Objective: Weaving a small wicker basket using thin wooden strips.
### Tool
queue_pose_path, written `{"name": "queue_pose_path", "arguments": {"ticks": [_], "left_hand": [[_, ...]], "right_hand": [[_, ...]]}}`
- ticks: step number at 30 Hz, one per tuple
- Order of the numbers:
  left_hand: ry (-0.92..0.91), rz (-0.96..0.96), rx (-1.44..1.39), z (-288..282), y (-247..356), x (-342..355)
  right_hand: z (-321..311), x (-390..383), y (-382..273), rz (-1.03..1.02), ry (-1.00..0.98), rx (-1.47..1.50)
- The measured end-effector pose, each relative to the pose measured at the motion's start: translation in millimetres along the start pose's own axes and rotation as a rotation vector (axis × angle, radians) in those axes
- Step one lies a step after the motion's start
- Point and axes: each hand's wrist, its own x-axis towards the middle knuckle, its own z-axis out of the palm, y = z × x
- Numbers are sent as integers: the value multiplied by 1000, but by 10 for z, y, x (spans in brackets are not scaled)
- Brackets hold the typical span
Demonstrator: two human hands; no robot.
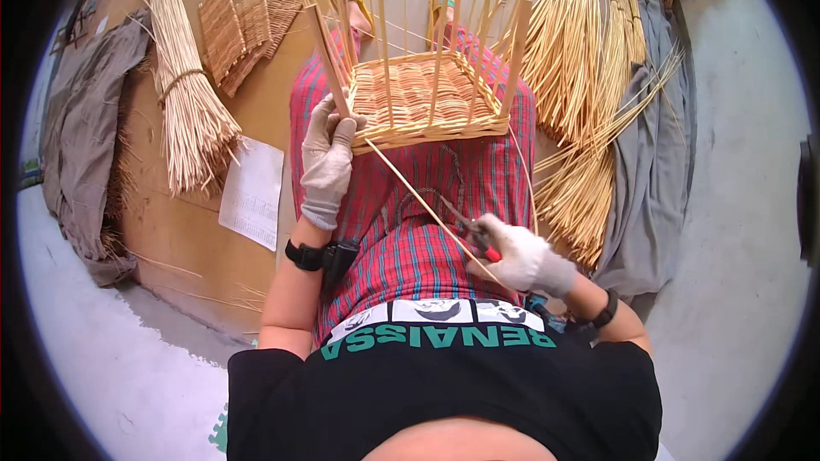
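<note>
A half-woven wicker basket (418, 90) rests across my lap, with a square base and several tall upright stakes. My gloved left hand (329, 149) is closed round its near left corner, at the foot of a flat wooden corner post (326, 55). From that corner a pale wicker strand (418, 196) slants down to my right side and passes by the right hand. My gloved right hand (521, 260), below and right of the basket, is closed on red-handled shears (467, 222), their narrow tip toward the upper left. Whether its fingers also grip the strand is hidden.
A tied bundle of wicker rods (181, 85) and woven panels (248, 30) lie on the left, near a white paper sheet (254, 192). Larger rod bundles (581, 51) spread over grey cloth (658, 179) on the right. Another cloth (85, 137) lies far left.
</note>
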Motion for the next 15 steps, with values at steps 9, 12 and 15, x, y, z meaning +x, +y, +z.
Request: {"name": "queue_pose_path", "arguments": {"ticks": [9, 12, 15], "left_hand": [[-898, 883, 895, 45, 291, -538], [-733, 932, 737, -71, 425, -517], [-657, 948, 755, -86, 474, -561]], "right_hand": [[-50, 821, -221, -277, 641, -309], [-89, 896, -368, -348, 661, -498], [-28, 1005, -481, -395, 691, -578]]}}
